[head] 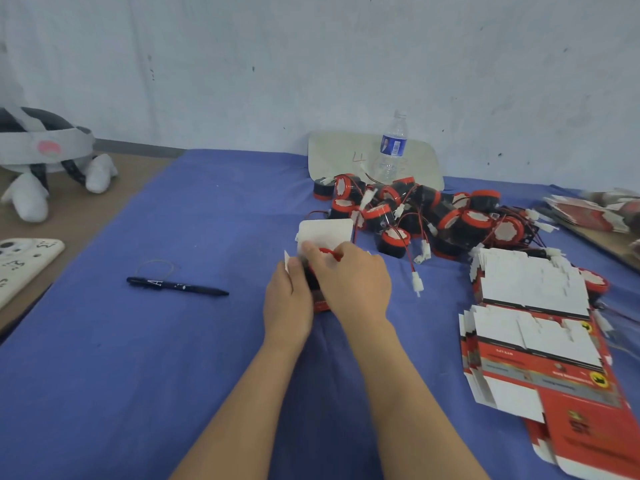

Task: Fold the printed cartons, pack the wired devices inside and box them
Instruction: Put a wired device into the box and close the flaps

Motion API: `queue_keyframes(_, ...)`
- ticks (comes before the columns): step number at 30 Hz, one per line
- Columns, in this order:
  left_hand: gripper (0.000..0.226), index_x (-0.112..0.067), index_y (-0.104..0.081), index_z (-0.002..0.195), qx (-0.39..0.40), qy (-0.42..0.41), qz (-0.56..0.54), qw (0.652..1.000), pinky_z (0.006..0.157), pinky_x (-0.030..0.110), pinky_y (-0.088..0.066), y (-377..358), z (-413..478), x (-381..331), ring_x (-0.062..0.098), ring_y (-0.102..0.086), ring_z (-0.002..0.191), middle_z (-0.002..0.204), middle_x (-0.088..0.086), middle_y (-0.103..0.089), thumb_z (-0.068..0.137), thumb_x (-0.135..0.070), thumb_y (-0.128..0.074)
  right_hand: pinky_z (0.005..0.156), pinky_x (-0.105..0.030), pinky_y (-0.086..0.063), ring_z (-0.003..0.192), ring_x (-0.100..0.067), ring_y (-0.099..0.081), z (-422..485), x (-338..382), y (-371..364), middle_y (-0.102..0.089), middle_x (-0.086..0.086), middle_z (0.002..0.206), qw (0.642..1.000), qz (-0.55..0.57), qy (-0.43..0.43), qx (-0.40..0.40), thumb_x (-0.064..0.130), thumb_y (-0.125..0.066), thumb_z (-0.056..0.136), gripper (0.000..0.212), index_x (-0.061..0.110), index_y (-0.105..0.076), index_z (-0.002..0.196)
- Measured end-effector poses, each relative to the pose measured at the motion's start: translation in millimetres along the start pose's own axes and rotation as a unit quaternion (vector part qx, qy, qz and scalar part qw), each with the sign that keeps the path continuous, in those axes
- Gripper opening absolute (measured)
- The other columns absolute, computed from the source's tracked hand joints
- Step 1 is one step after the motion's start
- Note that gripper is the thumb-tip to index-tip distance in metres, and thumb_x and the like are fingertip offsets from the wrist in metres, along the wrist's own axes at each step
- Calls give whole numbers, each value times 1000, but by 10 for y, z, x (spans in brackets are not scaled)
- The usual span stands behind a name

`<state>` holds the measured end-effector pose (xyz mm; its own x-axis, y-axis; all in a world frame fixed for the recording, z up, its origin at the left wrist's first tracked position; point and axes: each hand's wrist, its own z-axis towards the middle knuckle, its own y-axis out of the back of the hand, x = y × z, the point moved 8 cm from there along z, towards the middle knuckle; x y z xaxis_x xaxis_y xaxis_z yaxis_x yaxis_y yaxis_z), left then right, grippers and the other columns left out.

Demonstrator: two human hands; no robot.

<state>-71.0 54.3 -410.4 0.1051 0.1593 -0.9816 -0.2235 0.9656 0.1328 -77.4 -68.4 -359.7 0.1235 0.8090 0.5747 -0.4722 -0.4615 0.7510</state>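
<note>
Blue cloth covered the table (173, 341), and the job looked barely started. Just in front of the heap of wired devices (433, 216), one carton (325, 233) stood folded up with its white top flap open. The left hand (287, 306) curled round the carton's side and steadied it. The right hand (353, 282) had its fingertips pinched on the red rim of a wired device (327, 252) sitting partly in the carton's mouth. By my reading, this device was being packed and the flap was not yet closed. To the right of the heap and nearer the person, a thick stack of flat cartons (533, 306) lay unfolded. Many devices lay loose in the heap, their leads tangled. No closed carton or outer box showed anywhere, so nearly all the folding, packing and boxing seemed left.
</note>
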Motion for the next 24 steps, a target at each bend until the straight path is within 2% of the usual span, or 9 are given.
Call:
queue_keyframes(4, 41, -11, -56, 98, 36, -25, 30, 999, 88, 47, -47, -85, -6, -27, 27, -59, 98, 97, 6, -66, 101, -40, -27, 84, -35, -31, 101, -26, -46, -13, -60, -86, -62, -4, 96, 990, -136, 31, 1, 62, -37, 91, 54, 17, -67, 93)
queue_keyframes(7, 19, -16, -50, 93, 39, -32, 61, 997, 77, 40, -49, -86, 6, -13, 25, -59, 92, 94, 5, -64, 99, -31, -40, 78, -34, -28, 91, -24, -47, -8, -37, -68, -58, -2, 86, 989, -135, 54, -2, 42, -38, 97, 37, 15, -61, 87)
queue_keyframes(9, 5, -21, -46, 90, 30, -33, 69, 997, 67, 32, -48, -56, 14, -2, 18, -58, 85, 90, -1, -61, 94, -22, -49, 73, -34, -36, 79, -24, -51, 35, -121, 12, -58, -3, 80, 998, -40, 38, -8, 26, -39, 98, 25, 14, -57, 85)
queue_keyframes(11, 15, -27, -43, 84, 31, -24, 57, 998, 58, 19, -43, -48, 23, 8, 8, -56, 78, 86, -9, -57, 92, -19, -52, 71, -33, -44, 78, -20, -56, 71, -260, 169, -63, 0, 86, 993, 109, -4, -44, 16, -44, 97, 16, 13, -59, 101)
queue_keyframes(14, 19, -28, -43, 82, 38, -6, 18, 999, 50, 8, -40, -61, 28, 14, 2, -54, 75, 86, -11, -56, 91, -16, -55, 88, -31, -44, 109, -20, -54, 141, -324, 368, -61, 4, 112, 973, 209, 6, -102, 15, -51, 95, 28, 14, -54, 123)
queue_keyframes(17, 12, -26, -49, 87, 58, -2, 9, 998, 51, 9, -41, -98, 21, 24, 3, -57, 76, 89, -8, -61, 89, -17, -58, 103, -22, -37, 127, -14, -45, 240, -163, 324, -55, 5, 133, 961, 267, 64, -31, 26, -49, 99, 44, 20, -41, 142)
queue_keyframes(19, 11, -25, -52, 91, 77, -7, 10, 997, 52, 7, -42, -141, 5, 15, 2, -58, 77, 89, -9, -62, 88, -17, -58, 87, 0, -34, 115, 0, -51, 295, -24, 271, -58, 10, 125, 949, 302, 88, 26, 30, -47, 99, 46, 23, -38, 144)
queue_keyframes(21, 15, -28, -49, 92, 87, -13, 17, 996, 52, 8, -42, -161, -6, 1, 2, -58, 76, 88, -10, -61, 88, -17, -57, 76, 3, -36, 96, 4, -55, 358, 68, 303, -63, 9, 105, 954, 278, 103, 31, 26, -48, 99, 38, 22, -49, 137)
queue_keyframes(24, 24, -27, -41, 99, 75, -7, 1, 997, 56, 19, -43, -137, -22, 7, 4, -57, 75, 87, -10, -58, 88, -17, -60, 62, -1, -36, 75, 0, -55, 419, -118, 578, -62, 6, 86, 963, 243, 44, -105, 22, -48, 99, 25, 13, -64, 115)
